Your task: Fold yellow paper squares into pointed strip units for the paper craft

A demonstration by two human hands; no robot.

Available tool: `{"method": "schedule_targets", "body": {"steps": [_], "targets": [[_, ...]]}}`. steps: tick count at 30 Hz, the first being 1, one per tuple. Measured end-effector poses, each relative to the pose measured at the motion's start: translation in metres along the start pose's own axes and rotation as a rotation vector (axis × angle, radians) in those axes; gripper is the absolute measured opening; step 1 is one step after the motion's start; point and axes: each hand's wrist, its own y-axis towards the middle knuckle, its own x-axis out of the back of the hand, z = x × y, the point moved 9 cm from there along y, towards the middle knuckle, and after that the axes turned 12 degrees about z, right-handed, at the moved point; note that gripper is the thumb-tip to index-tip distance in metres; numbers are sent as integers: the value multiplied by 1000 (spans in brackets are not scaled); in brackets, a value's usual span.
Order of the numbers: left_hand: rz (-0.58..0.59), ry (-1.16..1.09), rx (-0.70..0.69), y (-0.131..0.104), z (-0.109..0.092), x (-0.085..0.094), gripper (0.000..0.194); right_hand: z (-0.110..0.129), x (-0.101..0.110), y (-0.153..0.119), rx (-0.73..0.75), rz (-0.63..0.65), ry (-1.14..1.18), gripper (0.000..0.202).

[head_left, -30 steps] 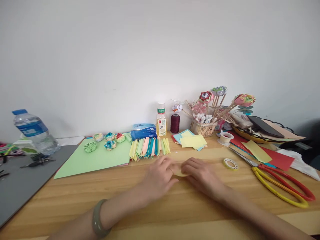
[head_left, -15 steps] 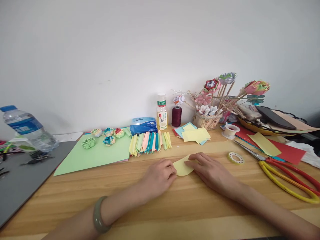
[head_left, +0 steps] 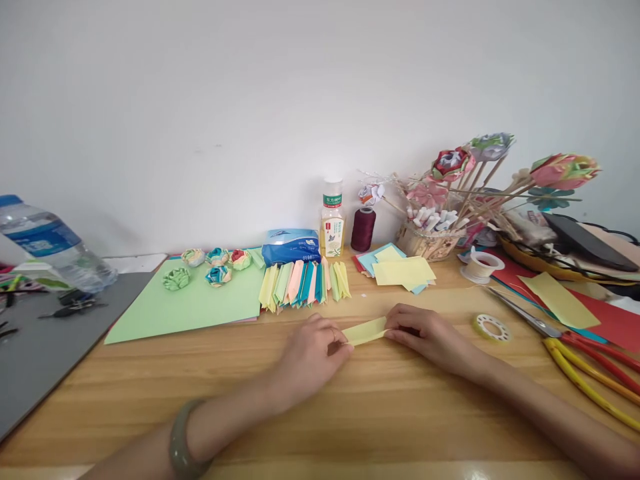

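The left hand (head_left: 320, 347) has its fingertips closed on one end of a yellow paper (head_left: 365, 331), and the right hand (head_left: 420, 333) pinches the other end. The paper spans the gap between them, at the worktop (head_left: 300, 427), nearer the person than a row of folded strips (head_left: 300, 283) (yellow, green, pink and blue among them). Its near edge appears folded up, though the fingers partly hide it. A tape roll (head_left: 481, 331) lies right of the right hand, near scissors (head_left: 555, 330).
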Motion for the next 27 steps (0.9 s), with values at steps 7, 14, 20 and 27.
{"method": "schedule_targets", "body": {"steps": [7,14,20,27], "targets": [[55,-88,253,0,15,-3,14,-7,-2,-5,-213,-11,53,25],[88,-49,243,-1,8,-5,11,-10,-6,-10,-266,2,43,21],[103,-71,249,0,13,-9,10,-12,-9,-9,-252,24,99,15],[123,-93,196,-2,7,-11,11,-13,-11,-11,-268,-19,41,11]]}}
